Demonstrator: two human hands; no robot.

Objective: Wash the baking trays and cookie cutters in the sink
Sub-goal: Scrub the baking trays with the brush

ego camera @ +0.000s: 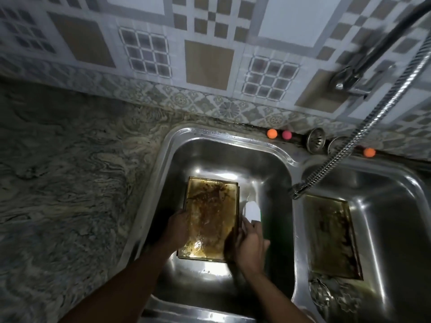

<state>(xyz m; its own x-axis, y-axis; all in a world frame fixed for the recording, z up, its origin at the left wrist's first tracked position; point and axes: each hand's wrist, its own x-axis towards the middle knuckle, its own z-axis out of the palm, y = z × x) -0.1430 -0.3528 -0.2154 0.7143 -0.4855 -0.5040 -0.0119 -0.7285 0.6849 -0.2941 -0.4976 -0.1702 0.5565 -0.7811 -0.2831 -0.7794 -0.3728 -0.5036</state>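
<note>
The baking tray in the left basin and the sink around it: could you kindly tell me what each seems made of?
Baking tray: probably thin metal, judging by its straight, folded rim; the finish is hidden under brown baked-on grime. Sink: most likely stainless steel, smooth and shiny, given its silver colour and bright reflections.

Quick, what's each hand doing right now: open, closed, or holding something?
Left hand: grips the tray by its left edge.
Right hand: holds what looks like a white sponge.
</note>
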